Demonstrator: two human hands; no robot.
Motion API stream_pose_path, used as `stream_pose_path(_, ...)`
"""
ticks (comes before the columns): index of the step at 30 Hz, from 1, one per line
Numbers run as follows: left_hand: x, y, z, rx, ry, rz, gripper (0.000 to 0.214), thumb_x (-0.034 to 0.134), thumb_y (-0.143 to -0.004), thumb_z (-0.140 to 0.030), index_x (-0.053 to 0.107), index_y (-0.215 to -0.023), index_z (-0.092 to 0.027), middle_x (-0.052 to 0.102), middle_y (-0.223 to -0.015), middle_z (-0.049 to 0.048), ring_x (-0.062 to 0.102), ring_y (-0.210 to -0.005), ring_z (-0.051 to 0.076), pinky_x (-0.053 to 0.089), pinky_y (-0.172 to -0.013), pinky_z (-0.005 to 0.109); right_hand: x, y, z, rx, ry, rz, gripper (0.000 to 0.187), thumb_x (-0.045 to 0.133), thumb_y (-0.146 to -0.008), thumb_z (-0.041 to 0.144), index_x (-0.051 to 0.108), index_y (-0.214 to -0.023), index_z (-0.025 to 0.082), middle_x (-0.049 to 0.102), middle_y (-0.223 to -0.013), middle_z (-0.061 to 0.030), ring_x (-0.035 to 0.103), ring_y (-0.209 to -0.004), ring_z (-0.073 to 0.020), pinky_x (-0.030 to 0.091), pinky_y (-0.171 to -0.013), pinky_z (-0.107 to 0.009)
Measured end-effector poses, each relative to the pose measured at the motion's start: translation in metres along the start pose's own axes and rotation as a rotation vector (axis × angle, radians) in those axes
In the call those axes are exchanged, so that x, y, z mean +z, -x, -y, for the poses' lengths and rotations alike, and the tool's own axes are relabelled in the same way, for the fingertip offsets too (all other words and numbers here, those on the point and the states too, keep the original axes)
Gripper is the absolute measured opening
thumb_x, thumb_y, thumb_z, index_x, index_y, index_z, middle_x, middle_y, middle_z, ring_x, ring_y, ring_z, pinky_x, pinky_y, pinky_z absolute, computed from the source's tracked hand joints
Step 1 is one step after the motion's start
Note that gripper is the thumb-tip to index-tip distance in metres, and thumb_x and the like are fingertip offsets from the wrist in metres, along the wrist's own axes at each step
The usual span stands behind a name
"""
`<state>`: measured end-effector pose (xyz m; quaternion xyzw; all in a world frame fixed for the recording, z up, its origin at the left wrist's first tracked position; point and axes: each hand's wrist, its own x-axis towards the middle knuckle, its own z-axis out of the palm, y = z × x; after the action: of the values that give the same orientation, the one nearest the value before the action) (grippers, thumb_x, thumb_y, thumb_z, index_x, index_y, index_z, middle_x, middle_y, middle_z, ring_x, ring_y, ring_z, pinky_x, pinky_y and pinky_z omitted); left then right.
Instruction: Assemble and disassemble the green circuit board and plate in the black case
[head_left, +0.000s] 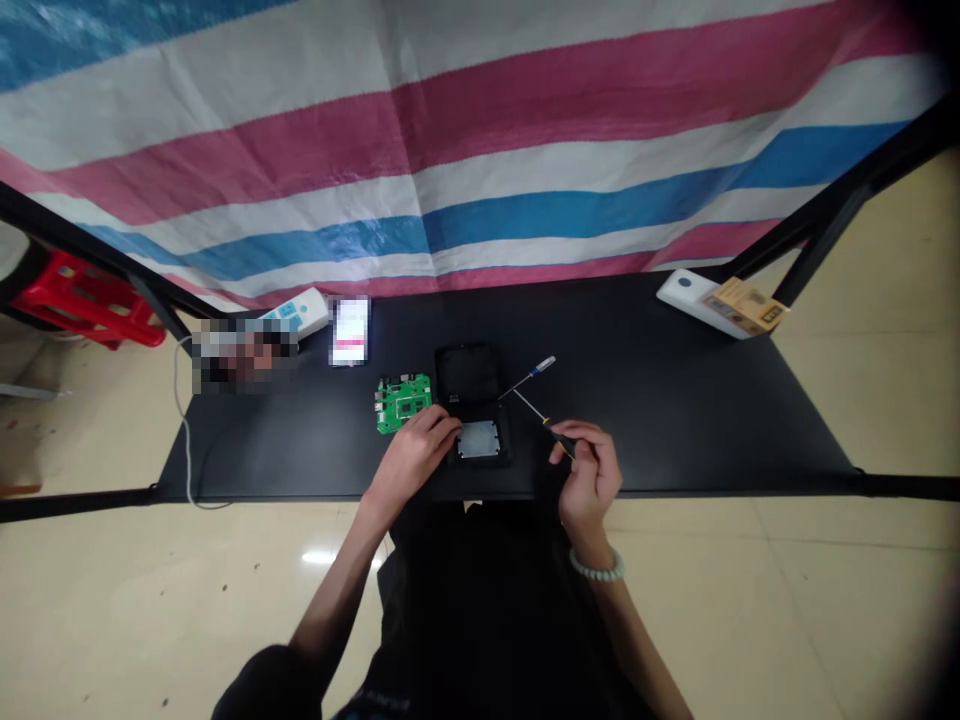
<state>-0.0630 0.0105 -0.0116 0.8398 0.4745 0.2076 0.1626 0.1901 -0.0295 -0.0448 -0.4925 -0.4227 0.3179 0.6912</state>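
Observation:
My right hand (589, 475) is closed around the dark handle of a screwdriver (531, 405), whose thin shaft points up and to the left. My left hand (420, 450) has its fingers bent over the left edge of a black case half (504, 450), which holds a silver metal plate (478, 439). Directly behind it lies another black case part (466, 372), shaped like a shallow lid. A green circuit board (405, 403) rests just beyond my left hand. A second screwdriver (541, 366), blue and white at the handle, lies right of the lid part.
A lit phone (349, 332) and a white power strip (307, 312) stand at the back left, beside a blurred patch. A white box (690, 298) with an orange-brown packet (746, 305) sits at the back right. Striped sheeting (480, 150) hangs behind the black table (697, 430).

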Motion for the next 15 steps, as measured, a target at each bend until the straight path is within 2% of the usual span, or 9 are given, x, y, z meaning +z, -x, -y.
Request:
stream_pose_path(7, -0.014, -0.009, -0.004, 0.096, -0.072, 0.127, 0.015, 0.048, -0.112, -0.019, 0.062, -0.117, -0.019, 0.067, -0.114, 0.0080, 0.067, -0.103, 0.024, 0.058, -0.090, 0.039, -0.001, 0.000, 0.003, -0.025, 0.060, 0.060, 0.025, 0.047, -0.106, 0.018, 0.070, -0.096, 0.020, 0.071, -0.102, -0.0053, 0.055, -0.060, -0.0099, 0.046, -0.058, -0.030)
stream_pose_path(15, -0.022, -0.023, -0.006, 0.130, -0.150, 0.241, 0.009, 0.049, -0.111, -0.018, 0.058, -0.108, -0.017, 0.063, -0.110, 0.0080, 0.066, -0.097, 0.024, 0.057, -0.087, 0.040, 0.000, 0.004, 0.001, -0.046, 0.065, 0.041, 0.025, 0.047, -0.106, 0.017, 0.069, -0.094, 0.021, 0.072, -0.100, -0.0046, 0.056, -0.058, -0.0107, 0.046, -0.056, -0.030)
